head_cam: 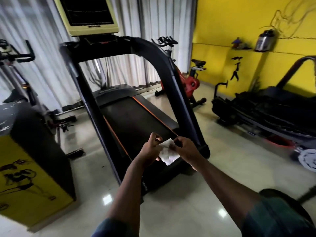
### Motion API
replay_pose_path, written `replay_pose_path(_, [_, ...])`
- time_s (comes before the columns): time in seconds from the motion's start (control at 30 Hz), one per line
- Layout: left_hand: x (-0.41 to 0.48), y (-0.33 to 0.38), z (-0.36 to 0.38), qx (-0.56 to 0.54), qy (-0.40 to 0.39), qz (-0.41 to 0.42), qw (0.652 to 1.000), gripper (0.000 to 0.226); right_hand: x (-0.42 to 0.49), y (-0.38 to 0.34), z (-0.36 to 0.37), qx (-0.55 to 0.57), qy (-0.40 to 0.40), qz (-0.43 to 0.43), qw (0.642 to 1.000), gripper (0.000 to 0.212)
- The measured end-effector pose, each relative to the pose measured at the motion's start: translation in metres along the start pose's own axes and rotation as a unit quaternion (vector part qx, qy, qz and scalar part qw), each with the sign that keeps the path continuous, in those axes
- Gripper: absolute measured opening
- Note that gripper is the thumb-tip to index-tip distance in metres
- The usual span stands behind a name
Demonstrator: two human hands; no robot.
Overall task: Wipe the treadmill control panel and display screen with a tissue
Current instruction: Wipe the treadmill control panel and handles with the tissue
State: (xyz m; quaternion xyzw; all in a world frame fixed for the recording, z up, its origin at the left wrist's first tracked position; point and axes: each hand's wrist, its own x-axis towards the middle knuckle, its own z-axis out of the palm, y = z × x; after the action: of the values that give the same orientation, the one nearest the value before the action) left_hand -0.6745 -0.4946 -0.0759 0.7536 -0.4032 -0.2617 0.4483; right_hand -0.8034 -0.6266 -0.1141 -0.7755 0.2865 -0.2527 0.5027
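Holds white tissue (168, 152) pinched between curled fingers of left hand (150, 150) and right hand (186, 150), over treadmill (171, 72) deck, well below display screen (89, 11).

The white, creased tissue (168, 152) is pinched between left hand (150, 149) and right hand (185, 149), well below the cream-framed display screen (89, 11), seemingly dark; the black control panel (100, 41) sits just beneath it.
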Motion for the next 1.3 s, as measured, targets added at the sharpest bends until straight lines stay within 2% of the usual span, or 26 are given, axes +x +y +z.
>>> replay_pose_path(0.1, [0.021,0.018,0.029,0.01,0.0,0.018,1.0,0.021,0.005,0.012,-0.034,-0.008,0.016,-0.001,1.0,0.021])
replay_pose_path(0.23, [0.053,0.045,0.063,0.031,0.013,0.024,0.999,0.028,0.019,0.031,-0.076,-0.059,0.04,-0.021,0.997,0.036])
replay_pose_path(0.4, [0.105,0.08,0.101,0.007,0.06,-0.009,0.998,0.029,0.053,0.055,-0.126,-0.058,-0.07,-0.088,0.992,0.052])
replay_pose_path(0.5, [0.124,0.086,0.107,0.004,0.056,-0.036,0.998,0.028,0.068,0.067,-0.129,-0.089,-0.071,-0.099,0.989,0.064])
replay_pose_path(0.57, [0.142,0.088,0.11,-0.006,0.048,-0.06,0.997,0.029,0.085,0.076,-0.129,-0.122,-0.034,-0.122,0.984,0.055])
replay_pose_path(0.67, [0.18,0.077,0.106,-0.047,0.037,-0.093,0.994,0.031,0.125,0.085,-0.126,-0.077,0.035,-0.121,0.989,0.024])
replay_pose_path(0.77, [0.217,0.057,0.098,-0.042,0.037,-0.087,0.995,0.032,0.167,0.087,-0.127,-0.049,0.029,-0.069,0.996,0.008])
replay_pose_path(0.9, [0.273,0.039,0.083,-0.032,-0.006,-0.077,0.996,0.02,0.228,0.094,-0.123,0.013,0.017,-0.03,0.999,0.017])
replay_pose_path(1.03, [0.341,0.027,0.054,0.015,-0.018,-0.035,0.999,0.032,0.304,0.089,-0.106,0.011,-0.001,0.007,1.0,0.017])
replay_pose_path(1.23, [0.448,0.022,-0.011,0.116,-0.004,0.017,0.993,0.032,0.419,0.061,-0.085,0.019,-0.028,0.009,0.999,0.026])
replay_pose_path(1.3, [0.477,0.019,-0.024,0.126,-0.01,0.037,0.991,0.029,0.451,0.058,-0.082,0.004,-0.043,-0.009,0.999,0.019])
